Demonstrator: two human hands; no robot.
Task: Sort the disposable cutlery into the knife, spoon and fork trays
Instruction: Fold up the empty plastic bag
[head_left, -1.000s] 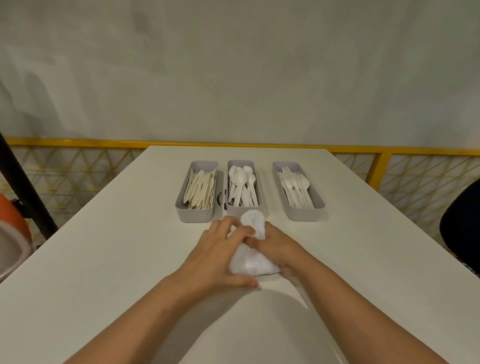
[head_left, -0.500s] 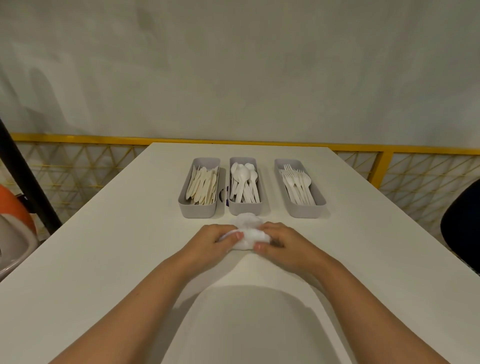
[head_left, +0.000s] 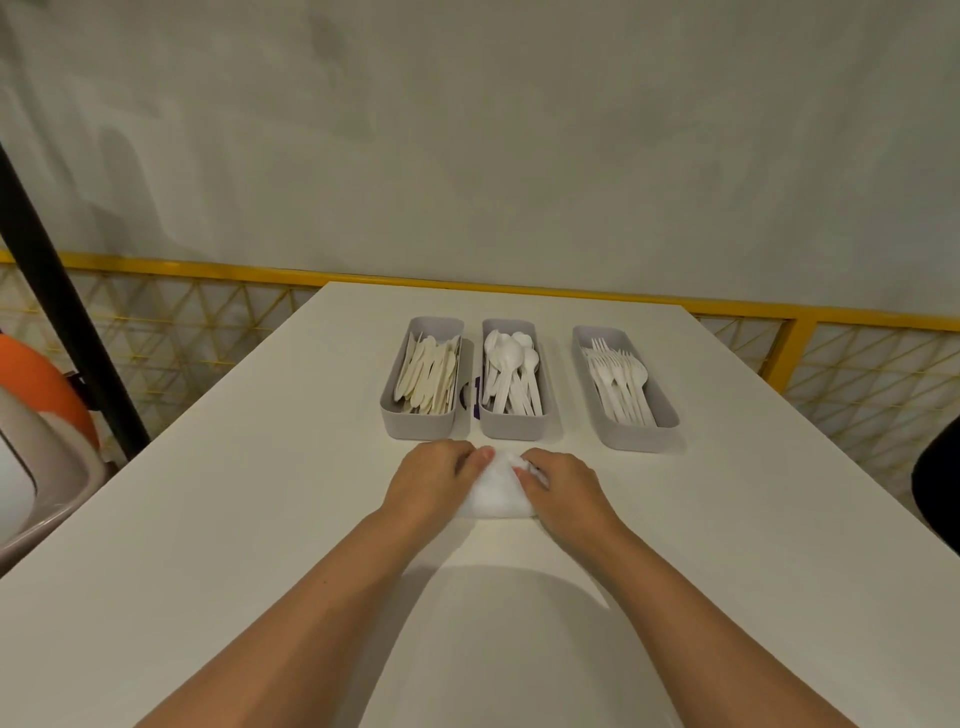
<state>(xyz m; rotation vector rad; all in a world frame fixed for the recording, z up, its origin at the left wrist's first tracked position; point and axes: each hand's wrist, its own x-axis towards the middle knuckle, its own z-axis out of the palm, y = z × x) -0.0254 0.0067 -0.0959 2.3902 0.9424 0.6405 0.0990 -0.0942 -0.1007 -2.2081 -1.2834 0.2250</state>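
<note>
Left hand (head_left: 431, 478) and right hand (head_left: 563, 488) pinch the white bundle (head_left: 496, 496) with curled fingers (head_left: 485, 453); the spoon tray (head_left: 514, 432) lies nearest, at twelve o'clock.

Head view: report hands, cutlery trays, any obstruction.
Hands: left hand and right hand both grip the white bundle, on the table before the trays. Loaded: knife tray, spoon tray, fork tray. No loose cutlery seen; nothing blocks the trays.

- One wide-angle camera on my head, facing forward and down along the table (head_left: 249, 509).
- The table's near end lies close below; the wall (head_left: 519, 156) fills the top.
</note>
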